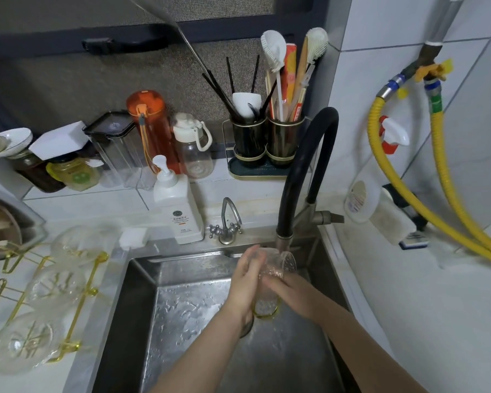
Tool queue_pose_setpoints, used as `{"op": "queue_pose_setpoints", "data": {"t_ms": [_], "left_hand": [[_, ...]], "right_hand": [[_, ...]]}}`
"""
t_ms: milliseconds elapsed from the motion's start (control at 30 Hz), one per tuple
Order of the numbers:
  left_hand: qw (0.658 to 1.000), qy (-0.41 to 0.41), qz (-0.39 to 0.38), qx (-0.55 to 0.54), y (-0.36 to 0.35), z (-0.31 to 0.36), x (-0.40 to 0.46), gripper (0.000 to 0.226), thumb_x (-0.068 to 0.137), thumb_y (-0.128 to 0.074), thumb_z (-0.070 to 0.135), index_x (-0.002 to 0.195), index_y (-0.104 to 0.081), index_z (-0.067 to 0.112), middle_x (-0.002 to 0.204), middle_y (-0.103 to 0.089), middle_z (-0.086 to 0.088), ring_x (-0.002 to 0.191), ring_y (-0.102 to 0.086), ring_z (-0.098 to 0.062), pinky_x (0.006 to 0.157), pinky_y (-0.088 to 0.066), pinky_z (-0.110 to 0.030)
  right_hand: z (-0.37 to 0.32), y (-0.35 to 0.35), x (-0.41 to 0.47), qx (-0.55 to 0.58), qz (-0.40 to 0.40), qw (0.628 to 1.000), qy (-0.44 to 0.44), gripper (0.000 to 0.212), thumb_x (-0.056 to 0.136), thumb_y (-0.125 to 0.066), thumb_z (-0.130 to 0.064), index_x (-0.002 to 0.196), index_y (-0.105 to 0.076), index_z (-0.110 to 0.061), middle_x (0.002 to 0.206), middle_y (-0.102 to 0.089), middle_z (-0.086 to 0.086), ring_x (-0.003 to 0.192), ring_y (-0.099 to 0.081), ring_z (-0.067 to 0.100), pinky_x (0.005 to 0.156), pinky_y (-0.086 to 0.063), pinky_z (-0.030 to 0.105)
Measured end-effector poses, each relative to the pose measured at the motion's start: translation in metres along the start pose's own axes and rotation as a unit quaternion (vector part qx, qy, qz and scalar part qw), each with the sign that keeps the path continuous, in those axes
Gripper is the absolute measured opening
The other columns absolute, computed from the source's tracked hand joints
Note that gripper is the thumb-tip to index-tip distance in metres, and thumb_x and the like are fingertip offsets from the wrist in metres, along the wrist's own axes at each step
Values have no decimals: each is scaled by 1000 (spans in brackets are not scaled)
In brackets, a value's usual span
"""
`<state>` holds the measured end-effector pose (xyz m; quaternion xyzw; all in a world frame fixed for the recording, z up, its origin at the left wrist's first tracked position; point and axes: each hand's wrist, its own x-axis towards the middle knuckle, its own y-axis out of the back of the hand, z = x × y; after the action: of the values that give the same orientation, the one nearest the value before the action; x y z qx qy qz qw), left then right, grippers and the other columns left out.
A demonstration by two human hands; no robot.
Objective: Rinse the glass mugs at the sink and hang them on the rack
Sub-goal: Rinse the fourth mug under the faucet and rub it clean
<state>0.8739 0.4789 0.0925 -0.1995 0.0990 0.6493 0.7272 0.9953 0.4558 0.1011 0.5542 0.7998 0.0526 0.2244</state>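
1. Both of my bare forearms reach up from the bottom edge over the steel sink (142, 293), whose floor is wet and beaded with water.
2. My left hand (245, 282) wraps its fingers around the left side of a glass mug (275, 276), curled close against the textured wall.
3. My right hand (288, 290) presses on the mug from the right, fingers laid flat across the lower body, so the mug is clasped between the 2 hands.
4. That mug is tilted, its mouth up under the spout of the black faucet (295, 177) and its gold-tinted base pointing down toward me, above the sink's right half.
5. Whether water is running into it I cannot tell.
6. On the counter to the left stands a gold wire rack (77, 304), and 3 more glass mugs hang on it: a far mug (77, 245), a middle mug (54, 287) and a near mug (23, 344).
7. Behind the sink, a white pump bottle (176, 205) stands just beside a small chrome tap (227, 222).
8. Farther back, an orange bottle (150, 126) and a black utensil holder (267, 143) stand on the tiled ledge.
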Motion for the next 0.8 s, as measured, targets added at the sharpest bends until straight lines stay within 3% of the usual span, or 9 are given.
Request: {"op": "queue_pose_setpoints", "data": {"t_ms": [167, 233, 300, 400, 500, 567, 633, 700, 800], "left_hand": [[999, 20, 3, -28, 0, 4, 0, 37, 87, -55, 48, 121, -55, 33, 114, -63, 3, 102, -61, -9, 84, -52, -29], [999, 28, 7, -37, 3, 7, 3, 42, 87, -55, 49, 126, -53, 34, 120, -60, 3, 108, -60, -14, 87, -52, -33], [999, 24, 10, -32, 4, 9, 1, 42, 87, -55, 48, 127, -53, 35, 125, -57, 5, 113, -55, -15, 90, -48, -32], [999, 27, 7, -25, 0, 8, 1, 39, 89, -55, 46, 124, -56, 32, 119, -60, 4, 105, -58, -12, 95, -46, -33], [999, 33, -2, -3, -2, 14, 1, 37, 90, -53, 46, 122, -58, 27, 108, -65, 1, 98, -61, -9, 91, -51, -33], [999, 38, 1, 5, 3, 16, 7, 44, 87, -54, 49, 124, -56, 26, 117, -65, -3, 106, -61, -14, 93, -50, -33], [998, 61, -4, -5, 5, 14, 9, 50, 82, -57, 55, 124, -57, 29, 122, -64, -5, 110, -62, -21, 95, -50, -39], [997, 77, -13, 6, 5, 6, 10, 53, 75, -58, 63, 119, -60, 33, 118, -67, -4, 109, -63, -24, 95, -50, -43], [996, 83, -20, 33, 4, 3, 13, 43, 82, -51, 60, 99, -66, 23, 99, -72, -4, 95, -66, -21, 88, -53, -40]], "right_hand": [[-12, 3, 1, 107, -11, 994, 18, 41, 96, -47, -12, 121, -48, -45, 120, -61, -19, 114, -56, -7, 99, -42, 19], [-7, 3, -3, 28, -21, 999, 4, 29, 96, -45, -39, 124, -48, -44, 121, -62, -16, 115, -57, -3, 104, -43, 26], [-4, 6, -5, -84, -27, 996, 23, 47, 90, -34, -62, 121, -55, -33, 116, -65, -9, 110, -60, 2, 104, -45, 37], [-16, 8, 0, -10, -20, 998, 57, 26, 100, -41, -28, 124, -49, -33, 120, -59, -17, 112, -53, -12, 107, -41, 22], [-23, 6, 3, 54, 4, 995, 86, 33, 97, -44, -5, 117, -53, -30, 118, -60, -14, 115, -53, -7, 105, -41, 20], [-18, 2, -1, -13, 20, 997, 72, 20, 98, -41, -32, 110, -58, -34, 109, -65, -16, 106, -58, -10, 100, -44, 21], [-7, 5, -7, -172, 43, 982, 63, 53, 90, -26, -62, 97, -64, -25, 91, -70, -4, 88, -65, 3, 90, -51, 35], [2, 9, -5, -238, 71, 964, 90, 56, 89, -21, -64, 89, -61, -26, 78, -65, -4, 76, -63, 2, 82, -53, 38], [-2, 4, 2, -116, 59, 989, 73, 33, 96, -30, -53, 115, -53, -41, 108, -66, -13, 102, -61, -2, 96, -49, 33]]}}
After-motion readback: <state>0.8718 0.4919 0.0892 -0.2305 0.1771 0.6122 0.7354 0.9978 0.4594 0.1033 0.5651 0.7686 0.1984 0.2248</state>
